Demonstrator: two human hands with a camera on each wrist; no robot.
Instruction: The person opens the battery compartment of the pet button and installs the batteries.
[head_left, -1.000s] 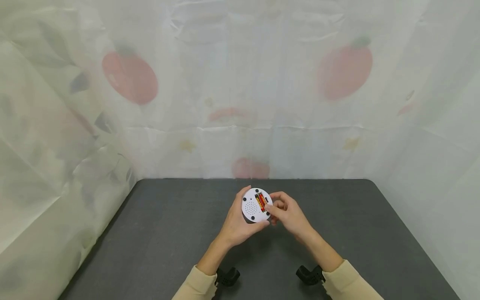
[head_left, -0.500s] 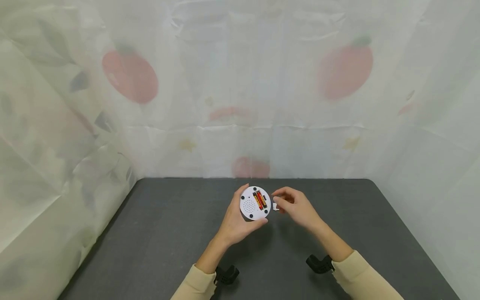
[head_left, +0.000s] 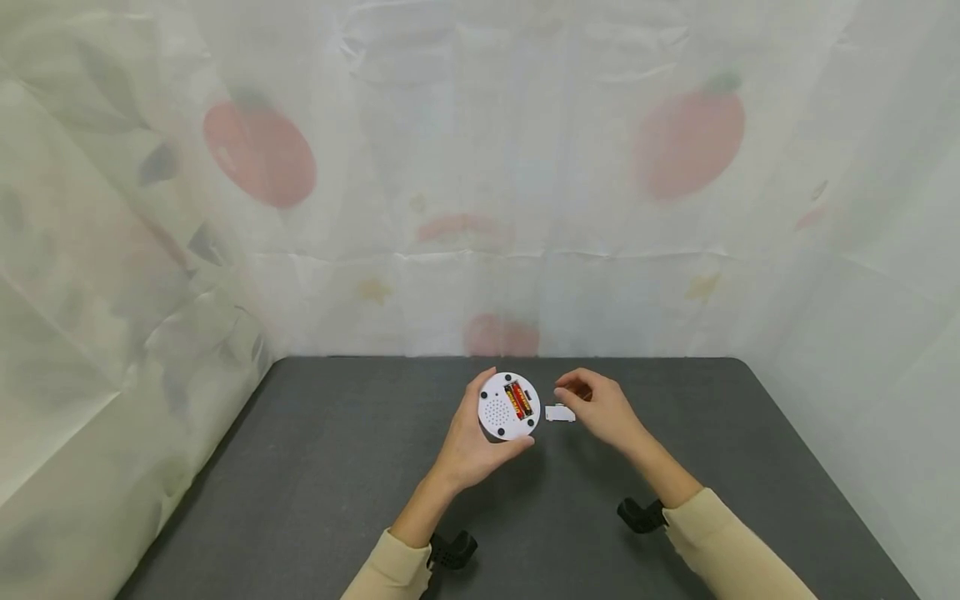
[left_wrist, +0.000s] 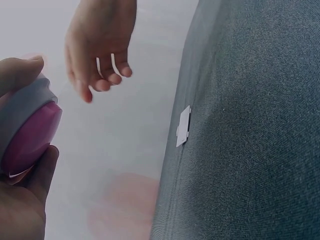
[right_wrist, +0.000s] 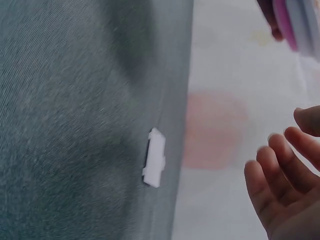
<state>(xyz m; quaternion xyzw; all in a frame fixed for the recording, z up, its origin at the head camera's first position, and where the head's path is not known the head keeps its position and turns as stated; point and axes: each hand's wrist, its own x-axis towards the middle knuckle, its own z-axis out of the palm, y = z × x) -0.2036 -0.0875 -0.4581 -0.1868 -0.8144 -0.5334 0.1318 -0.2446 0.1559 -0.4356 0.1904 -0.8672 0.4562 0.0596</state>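
Note:
My left hand (head_left: 472, 446) grips a round white battery-powered device (head_left: 495, 425), its underside turned toward the head camera. Speaker holes and dark round feet show there. Red-and-black batteries (head_left: 518, 400) sit in the uncovered battery compartment. In the left wrist view the device's other side is purple-pink (left_wrist: 35, 132). A small white battery cover (head_left: 560, 413) with tabs lies on the table, right of the device. Above the table and near the cover hovers my right hand (head_left: 600, 410), fingers loosely bent, apart from the cover and holding nothing (right_wrist: 285, 185).
The dark grey table (head_left: 337, 467) ends at a far edge, just beyond the hands. Behind it hangs a pale curtain (head_left: 480, 208) with fruit prints. A black wrist camera (head_left: 452, 550) is on the left wrist and another wrist camera (head_left: 640, 515) on the right.
The right hand has moved away from the device to the right and let go of the battery cover, which now lies on the table. The left hand has shifted slightly left with the device.

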